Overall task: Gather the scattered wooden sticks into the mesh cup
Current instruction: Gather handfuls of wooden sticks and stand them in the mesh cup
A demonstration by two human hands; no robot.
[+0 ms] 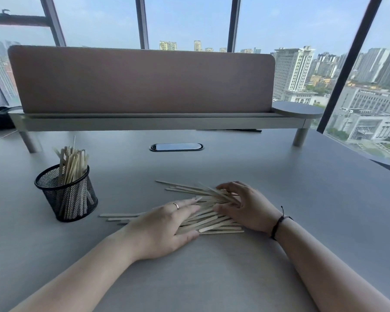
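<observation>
The right hand (245, 206) is lying on the far right part of the loose pile of sticks (208, 218), its fingers curling over several of them, apparently raking them inward. The left hand (164, 226) is resting flat across the near left side of the same pile, fingers straight and thumb against its near edge, seemingly walling the sticks in so the two hands can be squeezing them into one bundle; neither hand is lifting anything yet. The pile is lying on the bench (279, 255) between the hands, with a few ends poking out left and far; there are too many overlapping sticks to count, likely some dozens. One mesh cup (67, 194) is standing upright to the left, well apart from the pile, already holding a thick bunch of sticks that lean out above its rim, again uncountable. Two hands, one cup, one remaining pile.
</observation>
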